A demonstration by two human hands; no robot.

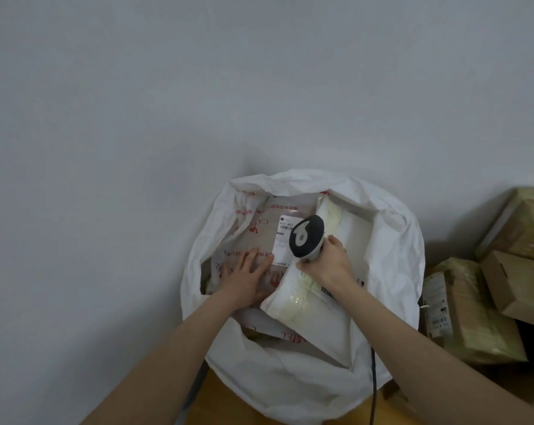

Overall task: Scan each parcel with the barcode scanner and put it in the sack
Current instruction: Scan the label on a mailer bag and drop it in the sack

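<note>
The right hand clamps its fingers round the barcode scanner, head over the paper label of a grey, red-printed plastic parcel. The left hand presses it flat, fingers straight. The parcel already lies inside the crinkled white sack (scanning seems under way). Next, probably, another from the taped cardboard boxes alongside.

A plain pale grey wall filled most of the view under soft, even light, above a yellowish floor.
</note>
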